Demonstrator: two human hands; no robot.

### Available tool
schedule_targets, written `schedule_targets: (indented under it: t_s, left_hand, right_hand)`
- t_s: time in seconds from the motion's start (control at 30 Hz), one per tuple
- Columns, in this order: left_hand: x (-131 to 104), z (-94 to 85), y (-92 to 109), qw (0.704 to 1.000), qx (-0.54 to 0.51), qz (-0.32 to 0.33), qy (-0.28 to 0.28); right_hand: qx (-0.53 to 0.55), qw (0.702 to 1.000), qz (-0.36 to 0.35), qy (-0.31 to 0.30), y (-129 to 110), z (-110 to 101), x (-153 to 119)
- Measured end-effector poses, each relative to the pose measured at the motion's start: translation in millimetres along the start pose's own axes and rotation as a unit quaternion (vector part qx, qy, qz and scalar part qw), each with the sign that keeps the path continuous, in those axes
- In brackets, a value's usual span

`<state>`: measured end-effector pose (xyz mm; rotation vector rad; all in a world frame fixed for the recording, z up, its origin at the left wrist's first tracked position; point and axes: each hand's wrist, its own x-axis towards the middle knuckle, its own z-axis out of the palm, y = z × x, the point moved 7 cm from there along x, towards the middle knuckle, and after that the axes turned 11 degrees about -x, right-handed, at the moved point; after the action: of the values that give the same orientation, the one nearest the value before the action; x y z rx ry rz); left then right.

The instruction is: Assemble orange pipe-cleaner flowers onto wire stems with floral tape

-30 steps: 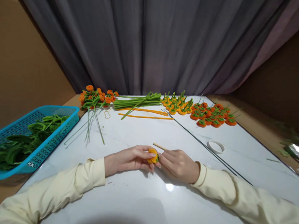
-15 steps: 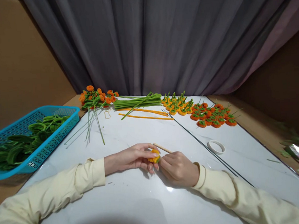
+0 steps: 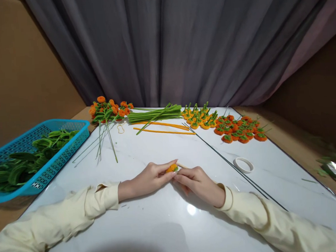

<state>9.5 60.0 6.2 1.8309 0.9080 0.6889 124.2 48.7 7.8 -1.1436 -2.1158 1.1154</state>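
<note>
While both sleeves (image 3: 101, 201) reach in over the white desk (image 3: 152, 234), a few dark scraps (image 3: 127, 206) lie at 8 o'clock from the joined hands. The left hand (image 3: 148, 179) grasps a small yellow flower (image 3: 172, 168) between its fingers, just above the desk at the middle of the view. The right hand (image 3: 199, 185) meets it from 4 o'clock, its fingers clenched around a thin pale stick (image 3: 182, 166) and pinched close by the flower's green underside; whether the stick touches the flower is unclear.

Out at 3 o'clock from the hands, a white ring (image 3: 243, 165) lies beside long dark wires (image 3: 224, 159) that slant from 1 o'clock down to 4 o'clock. At 10 o'clock, a blue basket (image 3: 83, 128) bears fuzzy green leaves (image 3: 26, 159). Farther off at 12 o'clock are orange-yellow strips (image 3: 164, 131), with a pile of green stems (image 3: 155, 114) just beyond. Orange flowers with green backs (image 3: 243, 138) cluster at 2 o'clock, next to a group of yellow flowers with upright green stalks (image 3: 205, 125) at 1 o'clock. A leafy orange bunch (image 3: 101, 99) lies at 11 o'clock, its thin stalks pointing toward the near side. Behind everything hangs a grey curtain (image 3: 151, 46).
</note>
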Motion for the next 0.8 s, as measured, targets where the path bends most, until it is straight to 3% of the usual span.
schedule_targets:
  t_s: [0.1,0.23,0.4,0.47,0.6,0.8]
  left_hand:
    - [-3,2.6,6,0.999,0.027,0.045,-0.005]
    - [-4,4.0,10,0.997,0.006,0.075,-0.023]
    - [3,4.7,4,0.992,-0.117,0.021,-0.05]
    - [7,6.9,-2,0.971,-0.23,-0.034,-0.06]
    - [11,9.7,-17,0.887,-0.436,-0.15,-0.035]
    - [15,1.8,-22,0.824,-0.537,-0.181,-0.004]
  right_hand:
    - [0.089,0.995,0.035,-0.031,4,6,0]
    - [0.237,0.962,0.091,-0.104,10,18,0]
    - [0.318,0.932,0.119,-0.126,13,21,4]
    - [0.326,0.93,0.118,-0.122,13,20,6]
    - [0.371,0.914,0.12,-0.115,16,16,11]
    - [0.463,0.865,0.142,-0.133,25,11,17]
